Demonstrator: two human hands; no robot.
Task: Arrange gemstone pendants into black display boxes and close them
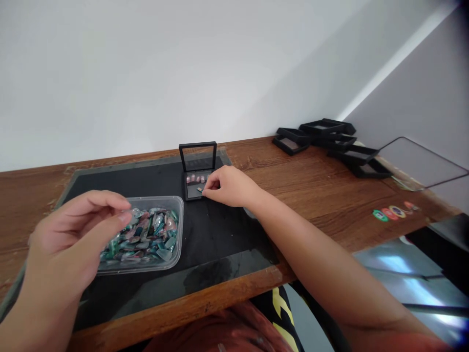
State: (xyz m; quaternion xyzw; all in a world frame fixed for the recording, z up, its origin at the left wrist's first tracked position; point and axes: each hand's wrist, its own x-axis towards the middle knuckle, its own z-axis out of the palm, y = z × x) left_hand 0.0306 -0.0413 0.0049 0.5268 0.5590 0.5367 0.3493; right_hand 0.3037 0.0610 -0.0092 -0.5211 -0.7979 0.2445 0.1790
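Observation:
A clear plastic tub [180, 234] full of small glossy teal, pink and clear nail-like pieces rests on a black mat [216, 234]. Over its left side is my left hand [84, 230], thumb and fingers curved close together; whether something small sits between the tips is too small to tell. Behind the tub stands an open black case [186, 188], its framed lid upright, with a row of pinkish pieces inside. My right hand [229, 186] reaches into the case's right side, thumb and forefinger pinched on a small teal piece [200, 189] low in the case.
Several black frame-like cases [322, 132] are piled at the back right of the wooden table [304, 190]. Colourful round stickers or tags [392, 212] lie near the right edge. A thin dark wire frame [425, 142] leans at the far right. A pale wall [183, 68] rises behind.

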